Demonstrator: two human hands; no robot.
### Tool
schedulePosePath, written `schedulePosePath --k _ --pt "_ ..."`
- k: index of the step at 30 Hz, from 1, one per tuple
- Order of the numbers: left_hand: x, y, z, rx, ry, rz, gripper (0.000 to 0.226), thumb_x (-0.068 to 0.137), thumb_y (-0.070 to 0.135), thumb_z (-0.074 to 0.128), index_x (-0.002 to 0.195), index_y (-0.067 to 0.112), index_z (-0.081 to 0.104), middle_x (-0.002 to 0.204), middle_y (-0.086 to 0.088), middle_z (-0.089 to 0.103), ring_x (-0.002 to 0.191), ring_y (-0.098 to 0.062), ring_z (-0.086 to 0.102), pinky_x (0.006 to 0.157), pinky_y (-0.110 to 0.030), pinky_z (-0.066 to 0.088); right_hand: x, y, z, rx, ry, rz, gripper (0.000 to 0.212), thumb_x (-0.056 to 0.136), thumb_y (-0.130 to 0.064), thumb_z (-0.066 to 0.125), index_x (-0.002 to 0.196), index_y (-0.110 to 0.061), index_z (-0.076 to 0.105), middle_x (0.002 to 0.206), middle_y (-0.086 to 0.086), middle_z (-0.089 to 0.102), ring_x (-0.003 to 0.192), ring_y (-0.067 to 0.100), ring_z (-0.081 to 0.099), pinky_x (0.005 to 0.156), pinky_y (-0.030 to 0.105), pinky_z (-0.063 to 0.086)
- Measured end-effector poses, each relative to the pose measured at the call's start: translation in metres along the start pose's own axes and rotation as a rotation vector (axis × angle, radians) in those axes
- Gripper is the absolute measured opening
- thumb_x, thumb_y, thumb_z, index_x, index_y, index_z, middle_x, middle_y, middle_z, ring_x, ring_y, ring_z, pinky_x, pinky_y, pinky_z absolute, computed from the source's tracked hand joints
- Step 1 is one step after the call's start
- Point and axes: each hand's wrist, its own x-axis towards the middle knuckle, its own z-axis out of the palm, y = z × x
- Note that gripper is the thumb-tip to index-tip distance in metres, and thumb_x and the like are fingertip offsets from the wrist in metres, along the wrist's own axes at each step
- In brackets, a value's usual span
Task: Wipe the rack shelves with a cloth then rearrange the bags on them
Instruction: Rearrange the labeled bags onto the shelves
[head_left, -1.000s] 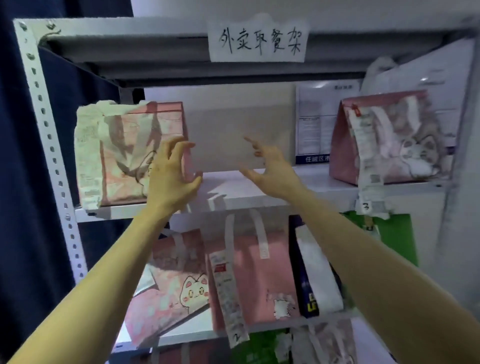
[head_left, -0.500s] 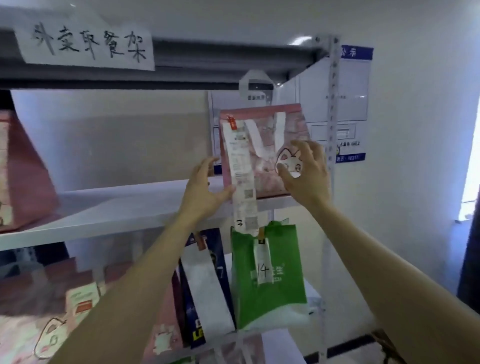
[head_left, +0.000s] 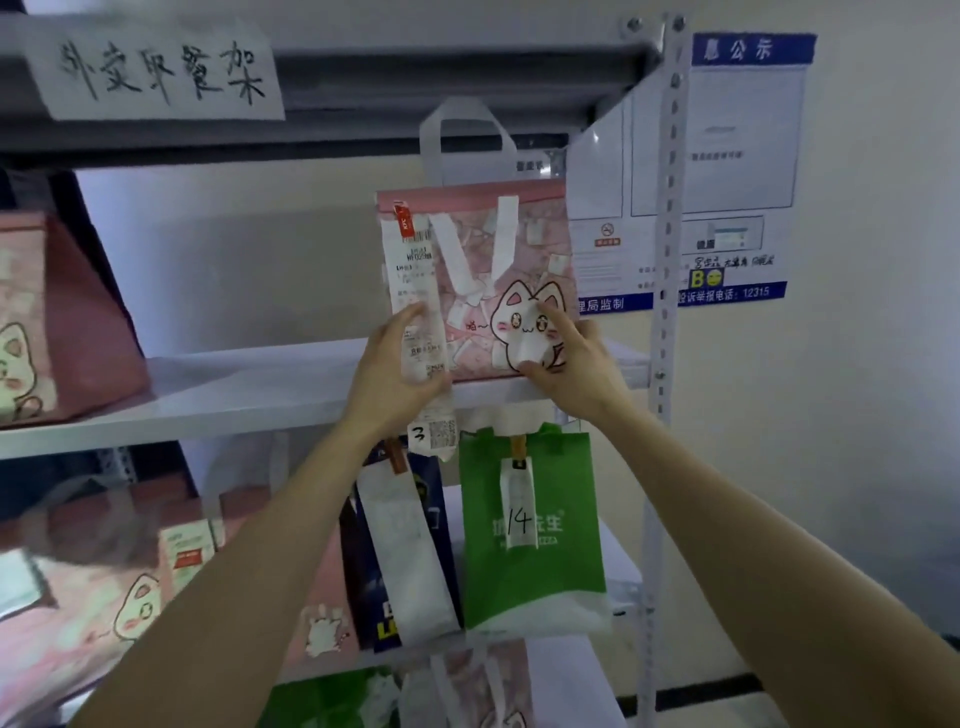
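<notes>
Dim, soft indoor light; lower-left bags blur, rack lines bow at wide-angle edges.

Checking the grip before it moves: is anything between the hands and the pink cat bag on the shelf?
Only the long receipt, which hangs down the pink cat bag front and lies under the left hand thumb. The right hand grips the bag's lower right corner directly.

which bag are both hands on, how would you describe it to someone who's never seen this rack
On the white metal rack, go to the right end of the shelf below the handwritten sign. The pink cat bag stands there beside the right post, above the green bag. Unlike the far-left pink bag, its long receipt marked 3 hangs past the shelf edge.
</notes>
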Motion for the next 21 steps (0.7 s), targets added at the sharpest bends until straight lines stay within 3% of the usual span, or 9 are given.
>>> schedulePosePath --k 4,9,12,14,17,19,21 --pt "-0.012 -0.015 -0.030 0.024 0.054 -0.052 0.099 0.083 0.023 0.093 0.163 0.039 0.037 0.164 -0.002 0.043 0.149 -0.023 0.044 0.123 -0.048 0.042 -0.001 -0.029 0.022 0.050 -0.039 -0.081 0.080 0.091 -0.055 0.073 0.156 -0.054 0.026 0.146 0.004 0.040 0.120 0.030 0.058 0.098 0.047 0.055" --pt "-0.014 -0.019 -0.043 0.067 0.008 -0.051 0.102 0.084 0.019 0.092 0.165 0.037 0.033 0.165 -0.003 0.041 0.150 -0.024 0.043 0.123 -0.048 0.043 -0.006 -0.038 0.026 0.051 -0.057 -0.060 0.076 0.093 -0.052 0.073 0.154 -0.054 0.027 0.154 0.006 0.037 0.135 0.036 0.052 0.105 0.053 0.052" --pt "-0.014 -0.021 -0.047 0.060 -0.004 -0.051 0.101 0.085 0.019 0.092 0.165 0.037 0.034 0.165 -0.005 0.040 0.150 -0.025 0.044 0.123 -0.051 0.044 -0.013 -0.042 0.019 0.048 -0.048 -0.061 0.073 0.094 -0.051 0.073 0.153 -0.053 0.030 0.155 0.004 0.037 0.132 0.036 0.056 0.104 0.053 0.053" --pt "-0.017 -0.027 -0.053 0.040 0.009 -0.059 0.098 0.086 0.023 0.092 0.164 0.039 0.035 0.164 -0.003 0.041 0.147 -0.023 0.047 0.117 -0.049 0.051 -0.021 -0.046 0.014 0.051 0.006 -0.071 0.071 0.094 -0.051 0.073 0.153 -0.050 0.033 0.158 0.002 0.034 0.127 0.033 0.060 0.103 0.052 0.054" --pt "-0.032 -0.042 -0.066 0.000 0.064 -0.078 0.092 0.088 0.028 0.090 0.161 0.046 0.037 0.162 0.000 0.040 0.140 -0.016 0.052 0.104 -0.033 0.055 -0.040 -0.060 0.013 0.105 0.222 -0.138 0.060 0.095 -0.044 0.071 0.150 -0.035 0.047 0.154 0.004 0.040 0.125 0.026 0.059 0.103 0.048 0.056" --pt "-0.048 -0.055 -0.077 0.007 0.114 -0.057 0.085 0.090 0.029 0.087 0.159 0.046 0.040 0.158 0.003 0.042 0.136 -0.010 0.054 0.107 -0.030 0.051 -0.056 -0.075 0.021 0.167 0.342 -0.201 0.049 0.096 -0.036 0.070 0.141 -0.026 0.055 0.143 0.004 0.048 0.123 0.022 0.056 0.099 0.043 0.057" --pt "-0.067 -0.070 -0.090 0.026 0.156 -0.036 0.077 0.093 0.026 0.083 0.155 0.049 0.043 0.154 0.007 0.044 0.134 -0.005 0.056 0.110 -0.030 0.053 -0.073 -0.094 0.036 0.214 0.347 -0.246 0.039 0.097 -0.032 0.068 0.134 -0.024 0.058 0.134 0.001 0.052 0.114 0.019 0.057 0.091 0.038 0.058"
